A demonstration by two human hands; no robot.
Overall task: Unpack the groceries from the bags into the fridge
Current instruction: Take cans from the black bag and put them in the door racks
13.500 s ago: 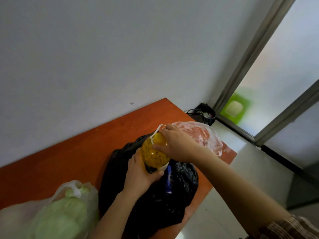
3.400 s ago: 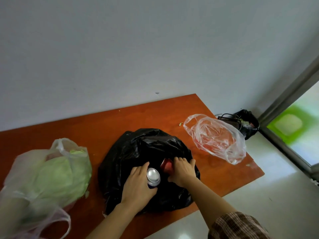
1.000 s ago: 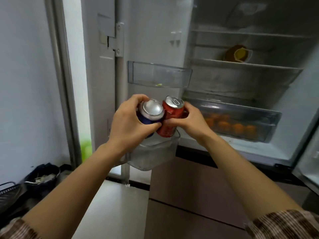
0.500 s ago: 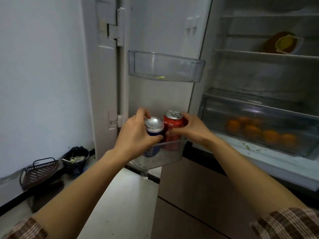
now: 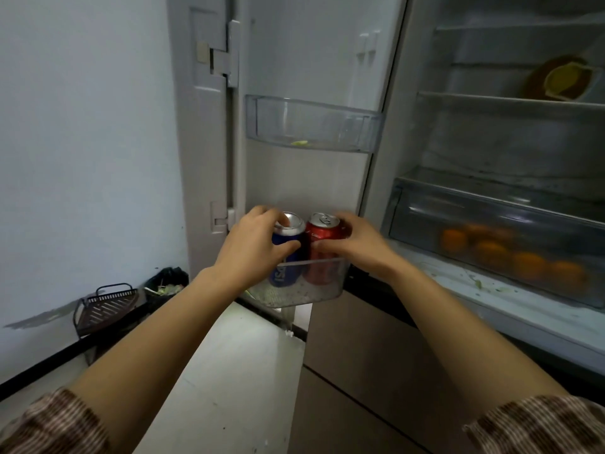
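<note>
The fridge stands open in front of me. My left hand [image 5: 253,249] grips a blue can [image 5: 288,257] and my right hand [image 5: 357,245] grips a red can [image 5: 322,253]. Both cans stand upright, side by side, inside the clear lower door bin [image 5: 314,290], their lower halves behind its front wall. An upper door bin [image 5: 311,126] holds only a small green scrap. The grocery bags are out of view.
A clear crisper drawer [image 5: 491,224] at the right holds several oranges. A yellow bag [image 5: 563,78] lies on a shelf above it. On the floor at left sit a dark wire basket [image 5: 104,306] and a black bin [image 5: 167,285] by the wall.
Both hands have lowered the two cans further into the lower door bin. One second ago the cans were held above the bin; earlier they came out of the black bag on the table.
</note>
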